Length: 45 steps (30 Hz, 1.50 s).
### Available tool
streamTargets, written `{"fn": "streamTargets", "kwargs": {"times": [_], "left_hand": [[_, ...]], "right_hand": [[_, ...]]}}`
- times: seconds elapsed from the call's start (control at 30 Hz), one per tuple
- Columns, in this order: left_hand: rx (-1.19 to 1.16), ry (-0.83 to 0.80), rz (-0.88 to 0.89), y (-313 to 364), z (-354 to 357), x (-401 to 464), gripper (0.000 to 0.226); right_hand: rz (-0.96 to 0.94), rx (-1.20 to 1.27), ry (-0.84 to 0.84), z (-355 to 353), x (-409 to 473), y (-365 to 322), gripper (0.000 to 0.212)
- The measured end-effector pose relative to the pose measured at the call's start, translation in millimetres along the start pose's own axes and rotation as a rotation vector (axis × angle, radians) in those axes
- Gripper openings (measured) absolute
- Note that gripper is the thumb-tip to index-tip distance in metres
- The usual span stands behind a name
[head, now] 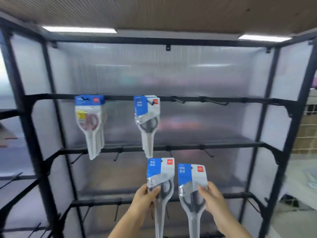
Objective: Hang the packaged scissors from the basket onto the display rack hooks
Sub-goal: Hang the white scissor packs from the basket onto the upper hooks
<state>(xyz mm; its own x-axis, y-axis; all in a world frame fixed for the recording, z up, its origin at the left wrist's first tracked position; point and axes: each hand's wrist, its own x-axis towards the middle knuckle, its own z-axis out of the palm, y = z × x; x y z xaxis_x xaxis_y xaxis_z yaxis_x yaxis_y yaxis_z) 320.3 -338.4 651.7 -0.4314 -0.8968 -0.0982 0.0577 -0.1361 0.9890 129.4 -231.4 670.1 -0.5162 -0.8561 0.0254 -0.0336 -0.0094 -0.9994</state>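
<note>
Head view: I'm pinching one scissors pack (pixel 160 176) in my left hand (pixel 145 197) and another pack (pixel 192 181) in my right hand (pixel 211 198), below the rack's hung grey-handled packs (pixel 147 114). They're seeming light, slick, stiff; I'm gripping mid-body, hang holes free.

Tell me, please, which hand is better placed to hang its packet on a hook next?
Probably the left hand: its packet is raised higher, just below the hanging black-handled packets. The right hand holds its packet lower.

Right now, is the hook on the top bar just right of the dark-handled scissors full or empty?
Empty: the hook juts out bare, beside the hung dark-handled scissors packs.
</note>
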Motion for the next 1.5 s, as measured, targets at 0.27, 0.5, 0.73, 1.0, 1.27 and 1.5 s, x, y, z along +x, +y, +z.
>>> {"fn": "streamTargets", "kwargs": {"times": [0.27,0.5,0.73,1.0,1.27,1.5], "left_hand": [[0.042,0.019,0.184,77,-71,4,0.024],[-0.105,-0.013,0.263,121,-92,10,0.026],[-0.108,0.001,0.238,119,-93,17,0.028],[-0.176,0.027,0.243,122,-88,31,0.022],[-0.154,0.066,0.255,120,-87,39,0.018],[-0.141,0.111,0.247,117,-86,42,0.019]], "right_hand": [[-0.241,0.009,-0.059,73,6,-101,0.009],[-0.421,0.094,0.115,118,20,-160,0.015],[-0.421,0.098,0.222,131,39,-169,0.02],[-0.42,0.099,0.221,132,60,-175,0.024],[-0.413,0.059,0.219,134,78,-170,0.028],[-0.405,0.01,0.163,138,98,-165,0.035]]}}
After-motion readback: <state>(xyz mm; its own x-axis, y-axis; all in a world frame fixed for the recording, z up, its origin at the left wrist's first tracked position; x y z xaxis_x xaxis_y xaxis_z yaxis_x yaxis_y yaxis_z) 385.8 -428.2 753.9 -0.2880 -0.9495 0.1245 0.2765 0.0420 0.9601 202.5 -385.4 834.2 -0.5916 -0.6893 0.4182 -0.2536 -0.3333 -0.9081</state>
